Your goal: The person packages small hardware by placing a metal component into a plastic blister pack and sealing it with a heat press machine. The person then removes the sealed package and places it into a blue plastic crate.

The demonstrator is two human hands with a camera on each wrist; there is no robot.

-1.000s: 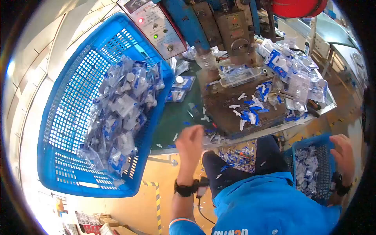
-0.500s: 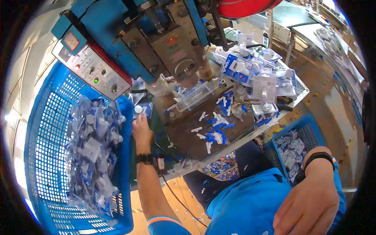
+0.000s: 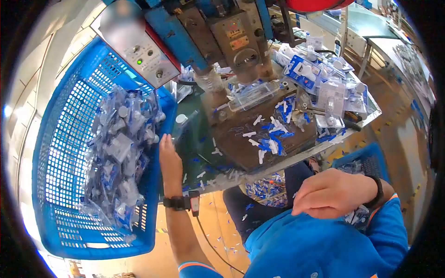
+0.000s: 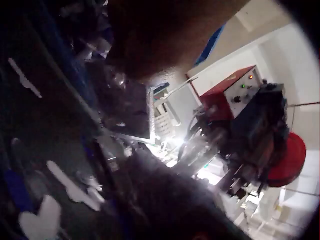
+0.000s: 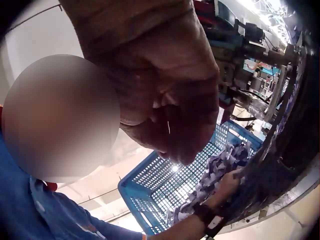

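In the head view, my left hand (image 3: pixel 170 160) is beside the large basket's right rim. Its fingertips pinch the lower end of a clear blister pack (image 3: pixel 187 122) with a white round part, tilted and blurred over the green table. My right hand (image 3: pixel 329 192) hangs in front of the blue shirt, fingers loosely curled, with nothing visible in it. The right wrist view shows the palm of that hand (image 5: pixel 160 75) with bent fingers. In the left wrist view, the left hand (image 4: pixel 170 35) is dark and its fingers are hidden.
The large blue basket (image 3: pixel 95 252) holds many packs. A press machine (image 3: pixel 245 58) stands over a brown plate with blue and white clips (image 3: pixel 273 139). More packs (image 3: pixel 331 95) are piled at the right, with a smaller blue basket (image 3: pixel 378 160) below.
The left hand has moved from the table's front edge to the pack, now tilted up off the table. The right hand has come from the smaller basket to the front of the body.
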